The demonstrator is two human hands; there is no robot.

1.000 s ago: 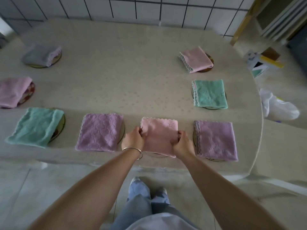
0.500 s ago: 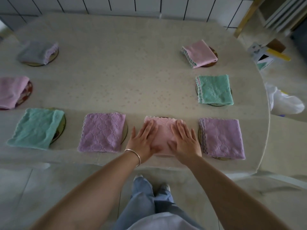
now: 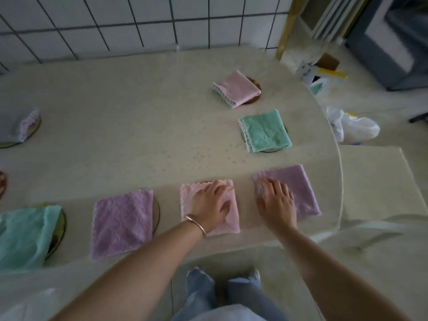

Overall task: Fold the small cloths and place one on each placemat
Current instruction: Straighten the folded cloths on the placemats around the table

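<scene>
Head view, looking down over a pale table (image 3: 129, 126) set against a tiled wall (image 3: 115, 19).

Near edge, middle: left hand (image 3: 212, 205), bangled at the wrist, lying flat on the folded pink cloth (image 3: 231, 218), fingers straight and a little spread, gripping nothing. Probably pressing the fold down so the soft pile keeps its crease over the placemat (image 3: 207, 182) underneath (only a dark sliver of it peeking out at the far edge).

Just to the right: right hand (image 3: 276, 201) resting on the left part of the lilac cloth (image 3: 303, 193), fingers extended and loose, fingertips (image 3: 266, 183) at the cloth's far-left corner. No pinch or curl to be seen, so open and merely touching, likely squaring or smoothing that piece. Mat beneath it hidden.

Left of the pink one: a purple cloth (image 3: 122, 224) covering most of a round mat (image 3: 157, 213), dark rim showing along its right side. Further left, a teal cloth (image 3: 24, 237) draped loosely, looking less neatly squared than the rest.

Far right: a green cloth (image 3: 265, 130) and, beyond it, a pale pink cloth (image 3: 236, 89), each on its own brown mat. Far left: a grey cloth (image 3: 16, 126) on a mat, partly cut by the frame.

Every mat in sight carrying a cloth already, hence, by the look of it, the tidying stage. On the floor to the right: a white plastic bag (image 3: 354, 128) and a small box (image 3: 322, 72).
</scene>
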